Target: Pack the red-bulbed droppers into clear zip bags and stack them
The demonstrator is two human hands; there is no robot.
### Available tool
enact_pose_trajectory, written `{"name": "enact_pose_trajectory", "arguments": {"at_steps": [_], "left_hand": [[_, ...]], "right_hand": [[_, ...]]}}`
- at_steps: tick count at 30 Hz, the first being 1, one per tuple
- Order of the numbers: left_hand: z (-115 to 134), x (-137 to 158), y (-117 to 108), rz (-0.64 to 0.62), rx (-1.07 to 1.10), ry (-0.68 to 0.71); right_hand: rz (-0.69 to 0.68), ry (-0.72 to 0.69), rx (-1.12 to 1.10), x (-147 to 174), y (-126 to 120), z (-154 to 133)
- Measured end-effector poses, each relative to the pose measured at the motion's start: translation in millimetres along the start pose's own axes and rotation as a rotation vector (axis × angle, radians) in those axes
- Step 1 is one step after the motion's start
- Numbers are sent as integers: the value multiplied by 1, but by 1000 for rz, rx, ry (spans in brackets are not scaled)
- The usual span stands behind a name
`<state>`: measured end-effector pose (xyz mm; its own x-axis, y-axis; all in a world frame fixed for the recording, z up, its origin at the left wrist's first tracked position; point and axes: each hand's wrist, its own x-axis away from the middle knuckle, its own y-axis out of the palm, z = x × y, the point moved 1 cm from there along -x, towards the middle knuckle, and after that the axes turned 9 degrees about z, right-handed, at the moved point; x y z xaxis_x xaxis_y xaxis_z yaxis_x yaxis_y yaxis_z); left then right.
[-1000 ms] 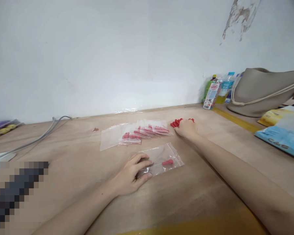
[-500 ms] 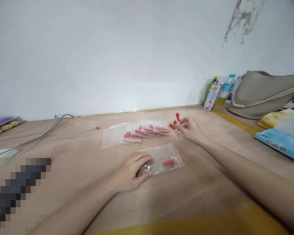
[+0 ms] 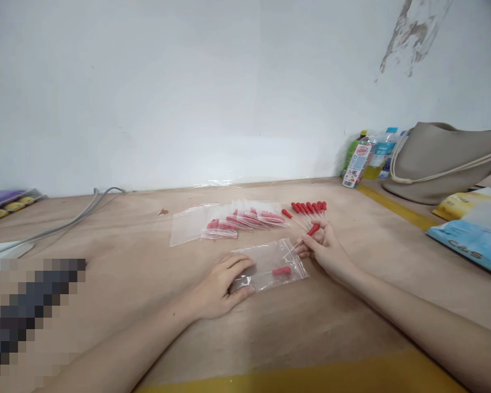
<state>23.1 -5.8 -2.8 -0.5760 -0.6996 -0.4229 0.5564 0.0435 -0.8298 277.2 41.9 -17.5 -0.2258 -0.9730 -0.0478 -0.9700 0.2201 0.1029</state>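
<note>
My left hand (image 3: 225, 286) rests on the left end of a clear zip bag (image 3: 265, 256), fingers and thumb spread apart. Inside that bag lies a dropper with a red rubber bulb (image 3: 281, 271). At the bag's zip end, my right hand (image 3: 321, 246) pinches another dropper (image 3: 313, 229) by its red bulb, its thin clear tube pointing down-left over the bag. Several loose droppers (image 3: 309, 208) lie in a row just beyond my right hand, bulbs toward the wall. To their left, filled zip bags (image 3: 245, 215) overlap in a fanned row.
Bottles (image 3: 358, 164) and a grey drawstring bag (image 3: 442, 164) stand at the back right, with a blue tissue pack (image 3: 466, 240) nearer me. A grey cable (image 3: 76, 219) runs along the left. Yellow tape (image 3: 245, 382) crosses the table's front.
My right hand has come from the loose droppers down toward the bag's zip end, bringing one dropper with it. The row of droppers now shows. My left hand stays on the bag.
</note>
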Motion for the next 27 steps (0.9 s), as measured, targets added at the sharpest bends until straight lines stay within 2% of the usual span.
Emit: {"name": "enact_pose_trajectory", "arguments": {"at_steps": [5, 9, 12, 15, 20, 27], "left_hand": [[0, 1, 0, 6, -16, -8], [1, 0, -1, -3, -24, -6], [0, 0, -1, -5, -22, -9], [-1, 0, 0, -3, -26, -9], [-2, 0, 0, 1, -43, -13], [1, -1, -1, -14, -34, -11]], "right_hand": [[-113, -1, 13, 11, 0, -1], [-73, 6, -37, 9, -4, 1], [-76, 77, -81, 4, -7, 2], [-154, 122, 6, 0, -11, 1], [-434, 22, 372, -8, -21, -7], [-529, -185, 485, -7, -12, -8]]}}
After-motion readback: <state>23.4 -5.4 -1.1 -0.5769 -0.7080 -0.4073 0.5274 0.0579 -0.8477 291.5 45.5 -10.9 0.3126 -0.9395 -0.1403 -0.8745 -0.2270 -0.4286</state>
